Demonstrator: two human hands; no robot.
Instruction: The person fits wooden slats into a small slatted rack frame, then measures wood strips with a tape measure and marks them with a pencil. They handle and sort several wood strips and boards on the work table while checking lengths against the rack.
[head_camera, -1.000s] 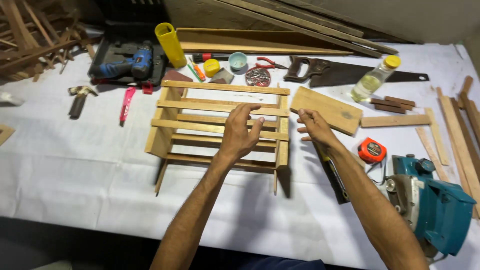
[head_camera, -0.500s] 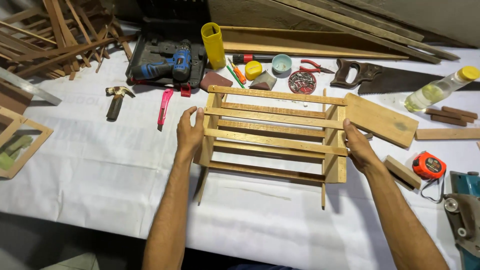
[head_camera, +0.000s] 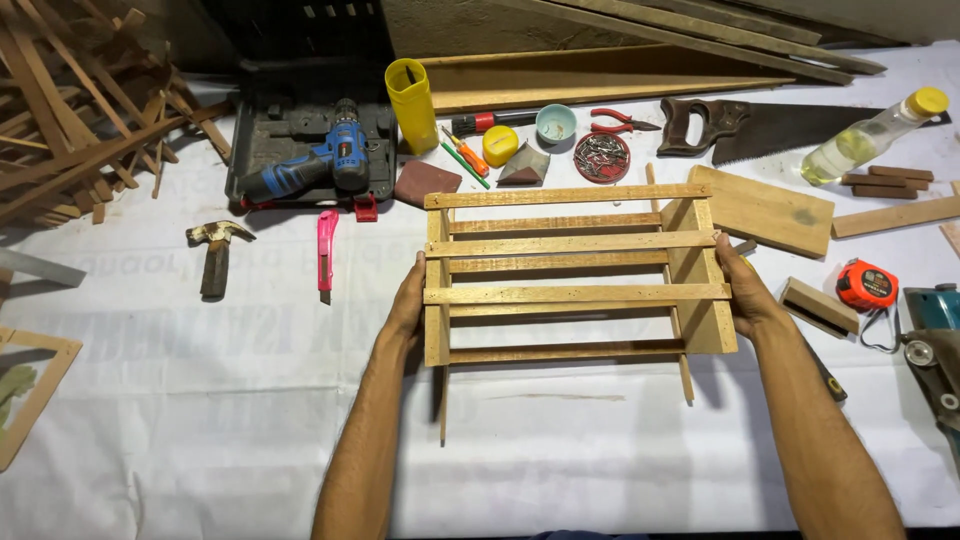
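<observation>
Left hand grips the wooden slat rack at its left end; right hand clasps the right side panel. Rack sits mid-frame on white table cover, long axis left-right btwn both hands, each equally near. Blue drill upper left.

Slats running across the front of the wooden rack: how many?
3: a top slat, a middle slat and a lower slat. More slats sit behind, partly hidden.
</observation>
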